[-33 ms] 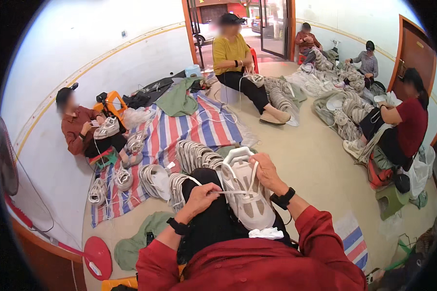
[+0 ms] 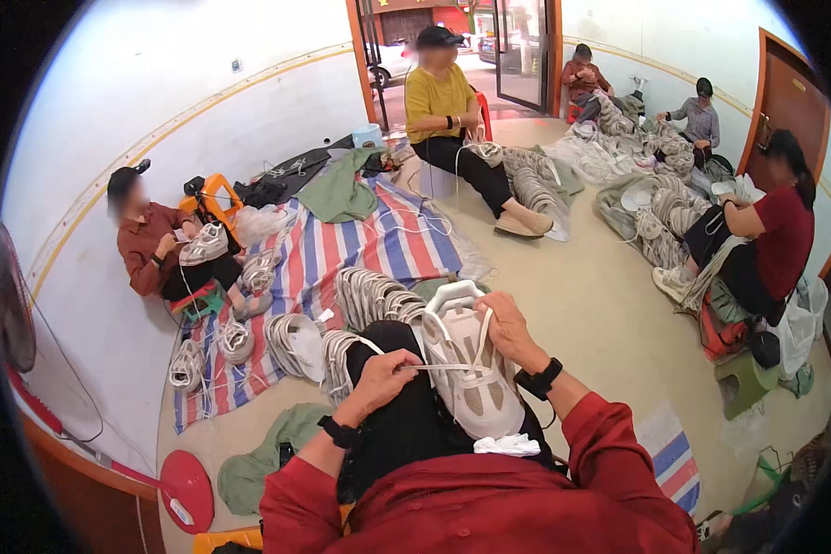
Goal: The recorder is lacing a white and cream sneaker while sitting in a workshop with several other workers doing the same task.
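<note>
A beige and white shoe upper (image 2: 475, 402) lies on my lap, its toe toward me and its white-rimmed opening facing away. A flat white shoelace (image 2: 445, 367) runs through it. My left hand (image 2: 384, 379), left of the upper, is closed in a pinch on one lace end and holds it taut sideways. At the far right of the upper, my right hand (image 2: 510, 332) is closed on another length of the lace, which rises in a loop; its fingertips are partly hidden. A crumpled white cloth (image 2: 506, 445) rests against the toe.
Stacked shoe uppers (image 2: 376, 295) stand beyond my knees on a striped sheet (image 2: 342, 249). Several co-workers sit around the room with more uppers. A red round fan base (image 2: 186, 489) and green cloth (image 2: 268, 462) are on the floor at left; a green stool (image 2: 744, 383) is at right.
</note>
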`<state>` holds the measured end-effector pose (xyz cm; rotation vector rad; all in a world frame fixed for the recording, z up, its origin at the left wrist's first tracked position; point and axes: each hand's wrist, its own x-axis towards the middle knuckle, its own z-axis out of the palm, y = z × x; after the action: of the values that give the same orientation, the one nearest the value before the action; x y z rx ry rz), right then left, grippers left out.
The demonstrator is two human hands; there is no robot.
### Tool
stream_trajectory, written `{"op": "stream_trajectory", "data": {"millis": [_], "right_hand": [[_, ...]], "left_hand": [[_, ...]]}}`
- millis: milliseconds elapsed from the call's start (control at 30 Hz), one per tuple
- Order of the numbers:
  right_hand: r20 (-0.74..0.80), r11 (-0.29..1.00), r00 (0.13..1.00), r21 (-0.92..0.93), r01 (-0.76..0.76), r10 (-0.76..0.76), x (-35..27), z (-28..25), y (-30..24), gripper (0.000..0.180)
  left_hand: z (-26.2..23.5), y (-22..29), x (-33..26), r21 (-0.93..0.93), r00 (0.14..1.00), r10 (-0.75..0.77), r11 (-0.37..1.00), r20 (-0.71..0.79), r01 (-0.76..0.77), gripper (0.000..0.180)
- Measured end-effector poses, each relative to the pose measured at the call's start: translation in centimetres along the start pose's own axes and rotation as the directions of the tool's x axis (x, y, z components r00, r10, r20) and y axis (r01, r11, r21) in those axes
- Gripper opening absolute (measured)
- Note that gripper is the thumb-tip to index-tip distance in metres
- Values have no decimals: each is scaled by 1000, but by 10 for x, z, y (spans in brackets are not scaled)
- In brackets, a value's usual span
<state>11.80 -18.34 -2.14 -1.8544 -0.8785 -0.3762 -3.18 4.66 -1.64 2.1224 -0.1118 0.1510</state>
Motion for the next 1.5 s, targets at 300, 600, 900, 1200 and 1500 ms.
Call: {"op": "stream_trajectory", "data": {"millis": [300,600,900,1200,1500], "right_hand": [[-32,999,999,27,-20,21,-6,1,-5,17],[-78,1000,997,-12,-2,1,-7,-3,5,16],[-56,995,993,19,-101,102,-13,-6,8,18],[-108,998,993,51,-45,50,-12,8,38,26],[-94,997,994,65,-47,53,-3,13,41,26]], "left_hand": [[-3,8,-5,126,999,-27,992,41,22,16],[7,11,12,-16,977,-160,986,143,164,16],[3,9,-8,58,964,-208,978,164,202,15],[-25,55,-14,234,976,-179,961,127,146,13],[-62,18,-47,371,983,-184,912,-13,176,14]]}}
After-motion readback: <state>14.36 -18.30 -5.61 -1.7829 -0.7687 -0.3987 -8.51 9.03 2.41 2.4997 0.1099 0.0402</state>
